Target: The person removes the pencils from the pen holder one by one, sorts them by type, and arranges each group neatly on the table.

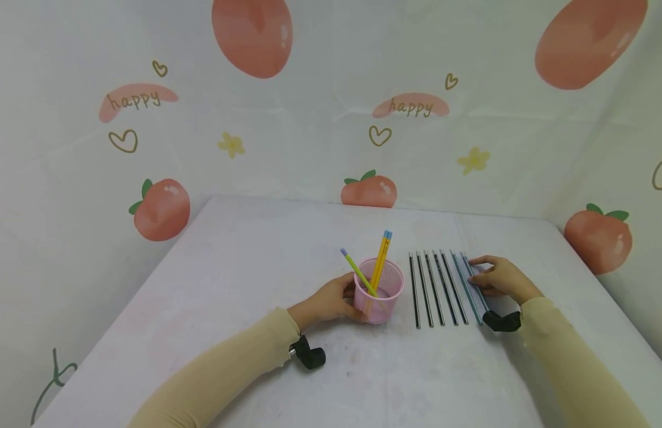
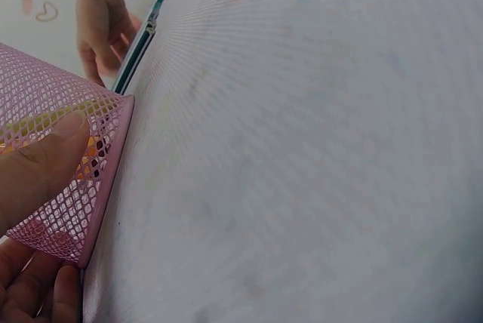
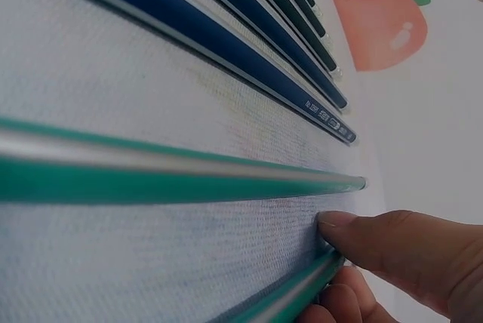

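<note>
R hand: thumb + curled fingers pinch the rightmost teal pencil toward its far end, seen best in the R wrist view. That pencil lies at the right end of the row, near end angled a bit right, by the black wrist cam.

Handling, my guess: v. light, stiff, prob. wood; smooth glossy paint, so a bit slippery, & a thin barrel could roll. Not fragile, though the lead may snap if dropped. Best hold: thumb + 2 fingers nr the middle for balance; far-end grip is OK but the near end will prob. droop.

Just left: the other teal pencil, apart from the fingers. Then five dark pencils, side by side w/ small gaps, running near to far; room for a fingertip btwn them looks tight.

L hand is curled round the left side of the pink mesh cup, thumb on the near side. Cup's upright, left of the row. Looks light & fairly stiff, prob. easy to tip or slide, so low on the wall is a good place to steady it.

Inside: yellow pencils leaning right, a green pencil leaning left. All on the white table.
</note>
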Motion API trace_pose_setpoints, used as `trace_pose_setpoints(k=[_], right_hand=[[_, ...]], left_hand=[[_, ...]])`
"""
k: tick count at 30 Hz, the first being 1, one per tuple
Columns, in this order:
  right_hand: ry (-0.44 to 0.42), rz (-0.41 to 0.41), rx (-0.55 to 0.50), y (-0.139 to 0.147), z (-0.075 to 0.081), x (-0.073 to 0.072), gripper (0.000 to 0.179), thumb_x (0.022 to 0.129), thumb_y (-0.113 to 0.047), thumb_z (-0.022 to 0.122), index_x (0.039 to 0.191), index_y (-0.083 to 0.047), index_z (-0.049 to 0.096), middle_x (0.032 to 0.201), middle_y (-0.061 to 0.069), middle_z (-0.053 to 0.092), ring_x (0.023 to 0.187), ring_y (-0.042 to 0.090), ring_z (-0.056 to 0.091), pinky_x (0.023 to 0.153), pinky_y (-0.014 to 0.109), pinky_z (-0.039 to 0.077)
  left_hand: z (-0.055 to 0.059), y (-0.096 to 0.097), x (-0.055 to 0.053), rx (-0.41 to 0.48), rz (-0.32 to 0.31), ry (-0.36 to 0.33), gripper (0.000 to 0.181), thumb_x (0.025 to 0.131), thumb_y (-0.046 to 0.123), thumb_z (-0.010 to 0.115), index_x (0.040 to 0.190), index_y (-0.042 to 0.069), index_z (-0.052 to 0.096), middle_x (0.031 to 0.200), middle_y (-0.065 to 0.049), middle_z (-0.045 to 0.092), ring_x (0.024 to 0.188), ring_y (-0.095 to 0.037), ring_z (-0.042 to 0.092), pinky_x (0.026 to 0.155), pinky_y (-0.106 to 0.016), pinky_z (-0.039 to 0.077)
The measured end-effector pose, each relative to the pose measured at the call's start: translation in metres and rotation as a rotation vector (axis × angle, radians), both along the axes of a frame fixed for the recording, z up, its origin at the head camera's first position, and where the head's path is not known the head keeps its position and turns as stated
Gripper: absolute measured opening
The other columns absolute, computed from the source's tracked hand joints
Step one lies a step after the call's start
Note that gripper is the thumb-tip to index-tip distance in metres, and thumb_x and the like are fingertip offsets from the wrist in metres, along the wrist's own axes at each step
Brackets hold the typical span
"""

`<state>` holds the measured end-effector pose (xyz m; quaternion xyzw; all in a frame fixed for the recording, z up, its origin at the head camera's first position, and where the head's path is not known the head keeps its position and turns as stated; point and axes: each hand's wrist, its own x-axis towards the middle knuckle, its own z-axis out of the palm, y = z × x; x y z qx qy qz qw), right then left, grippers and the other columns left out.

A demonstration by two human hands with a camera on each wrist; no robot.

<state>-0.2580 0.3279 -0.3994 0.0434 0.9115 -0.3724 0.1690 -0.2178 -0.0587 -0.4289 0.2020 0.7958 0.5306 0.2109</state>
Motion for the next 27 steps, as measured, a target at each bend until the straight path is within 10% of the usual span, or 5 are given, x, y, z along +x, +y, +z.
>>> trace_pose_setpoints(k=[27], right_hand=[[-0.031, -0.038, -0.043, 0.0031, 0.0028, 0.0029, 0.075, 0.084, -0.021, 0.075, 0.139, 0.012, 0.036, 0.122, 0.035, 0.05, 0.079, 0.014, 0.059, 0.068, 0.026, 0.058]], left_hand=[[-0.0008, -0.0002, -0.0008, 0.004, -0.009, 0.007, 0.074, 0.073, 0.005, 0.082, 0.138, 0.011, 0.045, 0.135, -0.003, 0.056, 0.126, -0.021, 0.053, 0.108, -0.037, 0.043]])
